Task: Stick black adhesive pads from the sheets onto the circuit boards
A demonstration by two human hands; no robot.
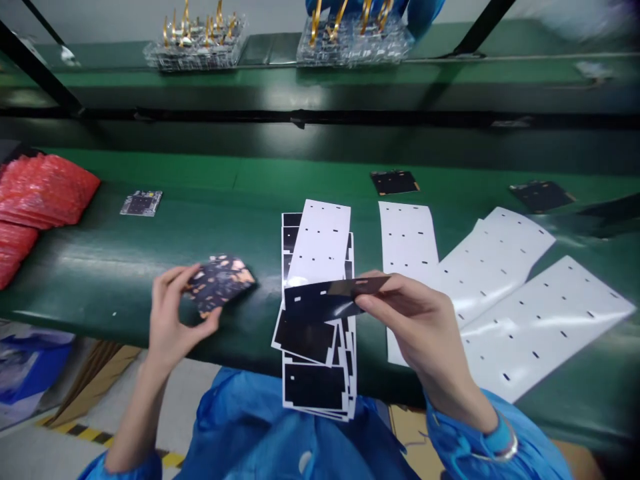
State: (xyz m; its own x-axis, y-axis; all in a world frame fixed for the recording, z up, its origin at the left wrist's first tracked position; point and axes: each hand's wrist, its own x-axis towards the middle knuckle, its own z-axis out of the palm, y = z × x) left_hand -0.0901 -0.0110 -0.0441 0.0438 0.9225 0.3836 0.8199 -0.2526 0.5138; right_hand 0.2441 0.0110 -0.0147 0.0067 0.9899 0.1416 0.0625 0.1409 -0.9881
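Note:
My left hand (177,310) grips a dark circuit board (220,283) with copper-coloured patches by its left edge, thumb below and fingers above, over the green belt. Between the thumb and fingers of my right hand (410,310) is a black film sticker (320,300) with small cut-out slots, pinched at its right end. The sticker hovers above a stack of sticker sheets (315,387), white-edged with black rectangles. On that stack lies a white backing sheet (323,237) with small dark holes. The sticker hides part of the stack.
White perforated sheets (540,327) fan out at the right of the green belt (225,227). Two black boards (395,181) lie farther back; a small board (141,203) is at the left. Red bubble-wrap bags (50,190) sit far left. Clear trays (355,47) stand on the shelf behind.

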